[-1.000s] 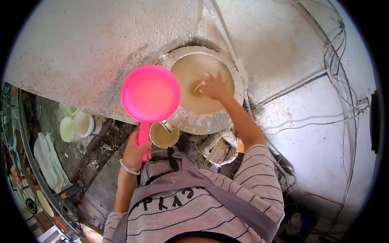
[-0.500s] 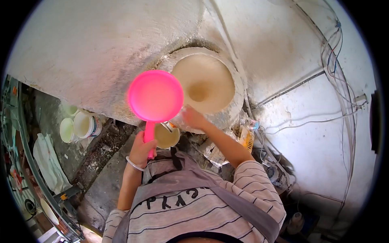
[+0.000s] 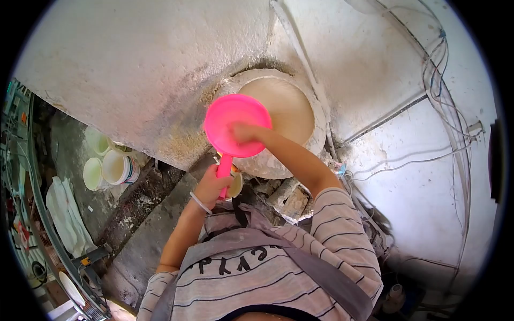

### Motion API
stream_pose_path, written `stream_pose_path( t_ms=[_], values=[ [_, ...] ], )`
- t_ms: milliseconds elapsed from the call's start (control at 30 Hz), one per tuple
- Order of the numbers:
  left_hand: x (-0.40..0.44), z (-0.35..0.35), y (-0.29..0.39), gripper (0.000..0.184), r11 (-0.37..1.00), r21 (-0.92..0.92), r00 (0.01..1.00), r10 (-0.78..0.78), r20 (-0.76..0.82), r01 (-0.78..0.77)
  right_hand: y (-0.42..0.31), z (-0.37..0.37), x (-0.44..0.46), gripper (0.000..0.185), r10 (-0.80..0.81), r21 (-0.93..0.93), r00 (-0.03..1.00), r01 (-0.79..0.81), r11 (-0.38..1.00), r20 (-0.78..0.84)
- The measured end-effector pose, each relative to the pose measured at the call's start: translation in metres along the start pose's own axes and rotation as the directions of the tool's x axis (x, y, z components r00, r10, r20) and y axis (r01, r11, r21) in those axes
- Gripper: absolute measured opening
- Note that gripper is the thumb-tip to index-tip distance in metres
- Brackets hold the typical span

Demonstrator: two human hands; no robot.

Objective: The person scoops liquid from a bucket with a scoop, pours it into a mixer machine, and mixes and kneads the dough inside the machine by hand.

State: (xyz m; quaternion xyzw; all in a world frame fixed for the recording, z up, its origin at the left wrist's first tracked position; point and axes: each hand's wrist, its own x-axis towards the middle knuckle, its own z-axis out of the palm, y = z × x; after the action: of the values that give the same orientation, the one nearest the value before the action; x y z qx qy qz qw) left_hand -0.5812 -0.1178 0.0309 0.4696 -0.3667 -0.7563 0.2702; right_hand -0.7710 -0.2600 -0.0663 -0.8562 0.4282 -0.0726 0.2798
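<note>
A bright pink plastic dipper [image 3: 224, 115] is held up over the left front side of a round, crusted tub [image 3: 320, 117]. My left hand [image 3: 213, 184], with a pale bangle at the wrist, is wrapped round its handle. Cloudy beige liquid [image 3: 292, 109] fills the tub. My right hand [image 3: 242, 134] reaches across from the right and is over or inside the dipper's bowl; motion blurs its fingers. A small bucket [image 3: 235, 188] stands below the dipper, partly hidden by my left hand and the handle.
Several whitish buckets [image 3: 115, 166] stand on the floor at left, near a white cloth sack [image 3: 67, 214]. A pale wall rises behind the tub. Loose cables [image 3: 452, 107] run down the right wall. Broken brick [image 3: 294, 203] lies in front of the tub.
The dipper has shifted right, partly over the tub, in my left hand. My right hand has moved from the tub's near edge to the dipper's bowl.
</note>
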Motion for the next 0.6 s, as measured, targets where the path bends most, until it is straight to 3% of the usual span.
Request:
stream_pose_path(
  t_ms=[100, 200, 300, 400, 433, 467, 533, 567, 600],
  values=[
    [0.006, 0.003, -0.001, 0.033, 0.998, 0.061, 1.0, 0.012, 0.015, -0.013, -0.023, -0.024, -0.007, 0.034, 0.449, 0.201, 0.87, -0.412, 0.889, -0.201],
    [0.013, 0.003, 0.004, 0.033, 0.996, 0.092, 1.0, 0.003, 0.02, -0.005, -0.003, 0.002, -0.015, 0.034, 0.148, 0.043, 0.98, -0.144, 0.989, -0.131],
    [0.019, 0.005, 0.007, 0.032, 0.991, 0.131, 0.999, 0.009, 0.036, -0.014, -0.019, -0.036, -0.016, 0.035, 0.583, 0.503, 0.79, -0.432, 0.749, -0.188],
    [0.028, 0.009, 0.01, 0.032, 0.985, 0.172, 1.0, 0.023, 0.011, -0.025, 0.042, 0.007, -0.015, 0.031, 0.387, -0.032, 0.866, -0.417, 0.908, -0.317],
    [0.03, 0.014, 0.013, 0.031, 0.983, 0.183, 1.0, 0.022, 0.004, -0.023, 0.038, 0.002, -0.021, 0.029, 0.459, 0.29, 0.862, -0.392, 0.873, -0.216],
    [0.033, 0.019, 0.015, 0.031, 0.981, 0.193, 1.0, 0.021, 0.002, -0.021, 0.026, -0.01, -0.03, 0.027, 0.496, 0.581, 0.862, -0.353, 0.734, -0.103],
    [0.041, 0.019, 0.014, 0.03, 0.982, 0.191, 1.0, 0.003, 0.006, -0.004, 0.023, -0.021, -0.037, 0.023, 0.465, 0.957, 0.884, -0.17, 0.233, 0.044],
    [0.045, 0.017, 0.014, 0.029, 0.982, 0.188, 1.0, -0.005, 0.004, 0.004, 0.028, -0.026, -0.035, 0.02, 0.429, 0.997, 0.901, -0.034, -0.073, 0.062],
    [0.048, 0.015, 0.012, 0.029, 0.988, 0.155, 1.0, -0.001, 0.008, 0.0, 0.033, -0.03, -0.034, 0.018, 0.389, 0.921, 0.919, 0.092, -0.377, 0.067]
  ],
)
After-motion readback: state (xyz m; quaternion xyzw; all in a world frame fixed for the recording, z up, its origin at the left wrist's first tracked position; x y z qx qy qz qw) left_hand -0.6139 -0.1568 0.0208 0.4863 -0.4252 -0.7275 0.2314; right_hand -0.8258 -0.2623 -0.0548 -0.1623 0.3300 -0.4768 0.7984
